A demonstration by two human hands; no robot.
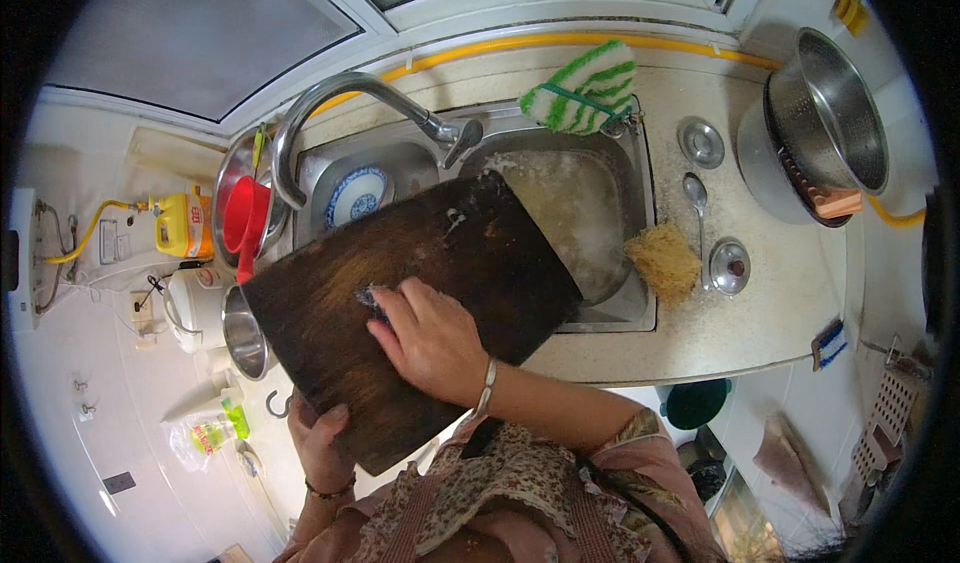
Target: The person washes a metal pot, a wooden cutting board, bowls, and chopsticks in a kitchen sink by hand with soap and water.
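A dark rectangular wooden cutting board (pixel 450 263) is held slantwise over the front of the double sink, wet and blotched with brown and black. My left hand (pixel 322 439) grips its lower left edge, thumb on top, the other fingers hidden underneath. Under the fingertips of my right hand (pixel 435 338) a small grey scrubber (pixel 366 295), apparently steel wool, presses on the board's face. Cloudy, sudsy water fills the right basin (pixel 555 161). In the left basin lies a blue-and-white plate (pixel 360 197), partly covered by the board.
A chrome faucet (pixel 352 82) arches over the sink. A green-striped cloth (pixel 585 90) hangs at the back rim, a loofah sponge (pixel 664 263) at the right. Beyond are a spoon (pixel 696 191), lids (pixel 729 266) and stacked pots (pixel 840 112). A red dipper (pixel 246 214) stands left.
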